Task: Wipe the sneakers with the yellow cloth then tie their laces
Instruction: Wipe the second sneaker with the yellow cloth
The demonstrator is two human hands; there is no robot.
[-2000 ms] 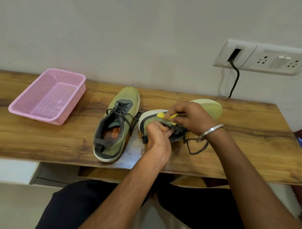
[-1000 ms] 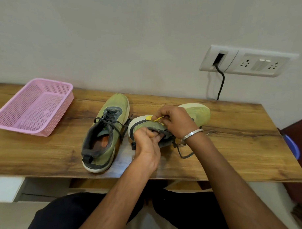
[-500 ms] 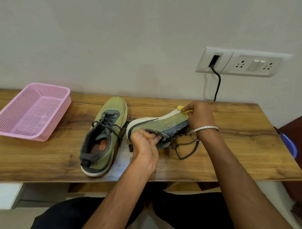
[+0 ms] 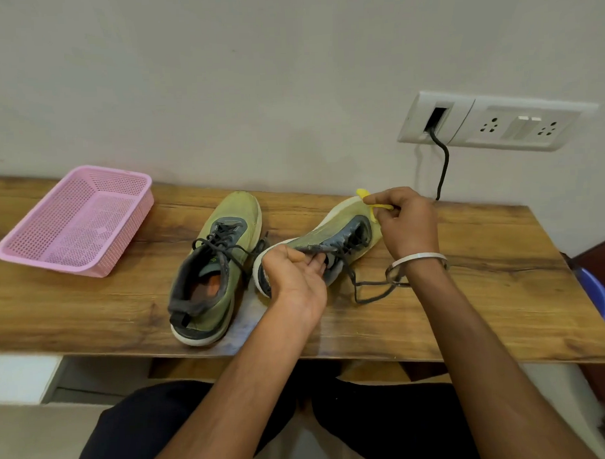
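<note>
The left hand (image 4: 296,276) grips the heel end of the right-hand sneaker (image 4: 332,243), which is tipped onto its side near the middle of the table (image 4: 485,291); the right hand (image 4: 405,222) pinches the yellow cloth (image 4: 370,201) against that sneaker's toe, close to the table's back edge; its loose black laces (image 4: 375,290) trail on the wood; the other sneaker (image 4: 216,266) stands upright just beside it, laces untied; a pink basket (image 4: 78,220) sits at the table's back left corner.
</note>
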